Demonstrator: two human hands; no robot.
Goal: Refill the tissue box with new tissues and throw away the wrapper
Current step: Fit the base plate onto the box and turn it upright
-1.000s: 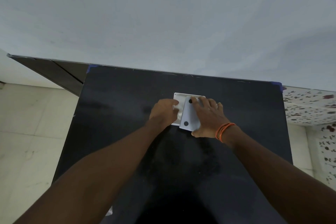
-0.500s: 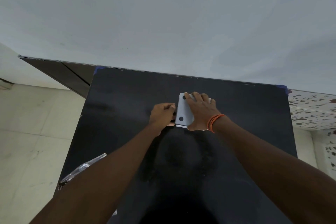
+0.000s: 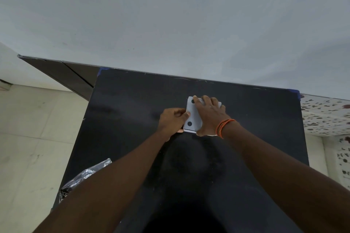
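Note:
A white tissue box [image 3: 193,117] lies upside down on the black table [image 3: 132,111], its flat bottom panel with two black round feet facing up. My right hand [image 3: 209,114], with orange threads at the wrist, presses flat on top of that panel. My left hand [image 3: 173,119] pinches the box's left edge with thumb and fingertips. The inside of the box is hidden. A crumpled clear plastic wrapper [image 3: 83,178] lies at the table's left front edge, partly behind my left forearm.
The table stands against a pale grey wall [image 3: 170,24]. Beige floor tiles [image 3: 28,138] lie to the left, with a dark skirting panel [image 3: 66,75] at the wall. A speckled white surface [image 3: 325,113] borders the table on the right.
The bottom panel, tilted up a second ago, now lies flat on the box under my right hand. My left hand shifted to the box's left edge. The wrapper has come into view.

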